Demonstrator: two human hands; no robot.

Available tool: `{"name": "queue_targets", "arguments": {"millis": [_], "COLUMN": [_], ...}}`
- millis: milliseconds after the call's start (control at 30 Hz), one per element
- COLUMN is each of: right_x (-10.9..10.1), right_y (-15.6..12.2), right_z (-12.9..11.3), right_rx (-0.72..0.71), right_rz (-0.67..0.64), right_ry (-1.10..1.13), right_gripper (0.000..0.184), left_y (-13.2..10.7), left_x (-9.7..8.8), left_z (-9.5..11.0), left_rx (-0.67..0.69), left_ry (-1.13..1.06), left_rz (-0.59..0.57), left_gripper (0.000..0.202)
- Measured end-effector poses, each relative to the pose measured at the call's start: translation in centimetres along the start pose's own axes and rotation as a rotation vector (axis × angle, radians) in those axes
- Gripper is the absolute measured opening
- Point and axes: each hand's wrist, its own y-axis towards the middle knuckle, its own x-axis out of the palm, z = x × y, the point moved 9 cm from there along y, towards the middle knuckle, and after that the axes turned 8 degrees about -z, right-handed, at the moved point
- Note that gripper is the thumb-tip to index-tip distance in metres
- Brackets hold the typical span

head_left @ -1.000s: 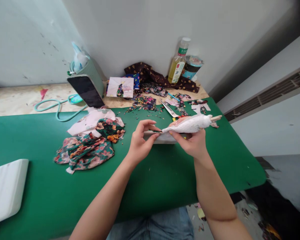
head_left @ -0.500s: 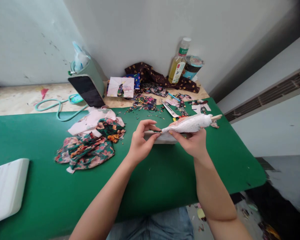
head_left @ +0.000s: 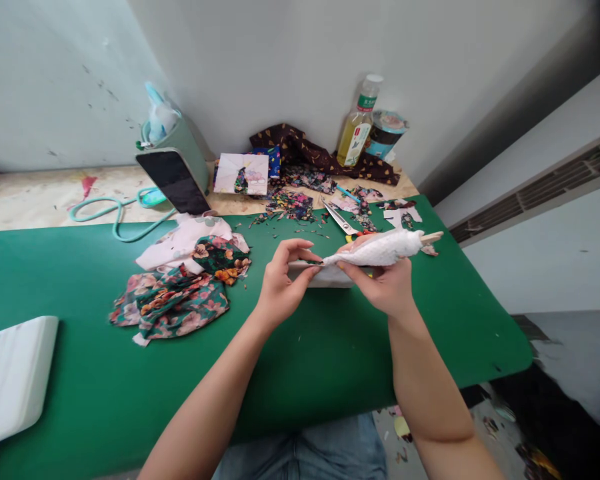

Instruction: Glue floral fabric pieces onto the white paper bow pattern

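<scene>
Just above the mat [head_left: 330, 360], a card [head_left: 325, 275] is pinched by the left hand [head_left: 279, 288]. A wrapped stick [head_left: 380, 249] is clasped by the right hand [head_left: 386, 288].

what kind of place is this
Probably a home craft or sewing corner: floral fabric scraps lie on a green mat, scissors sit among snippets, and the right hand holds a white cloth-wrapped stick against a flat piece in the left hand.

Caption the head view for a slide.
The left hand and right hand pinch a pale flat piece; right also grips a white-wrapped stick.
</scene>
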Motion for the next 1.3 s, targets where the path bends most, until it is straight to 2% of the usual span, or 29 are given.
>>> {"name": "queue_targets", "arguments": {"millis": [400,667,900,1300], "right_x": [0.05,-0.05,-0.27,-0.19], "right_y": [-0.15,-0.05,-0.06,-0.04], "right_z": [-0.50,-0.13,-0.33,-0.66], "right_rx": [-0.018,0.006,-0.013,-0.043], "right_rz": [-0.013,0.019,0.057,0.036], "right_ry": [-0.073,-0.027,-0.076,-0.076], "right_gripper": [0.017,0.013,0.015,0.016], "left_y": [0.04,-0.08,-0.02,-0.08], "left_x": [0.08,-0.01,-0.11,-0.04], "left_z": [0.25,0.07,0.09,0.04], "left_rx": [0.017,0.003,0.018,0.000], "left_ry": [-0.031,0.006,0.020,0.007], "left_rz": [-0.004,0.002,0.005,0.001], "left_gripper": [0.032,0.032,0.033,0.033]}}
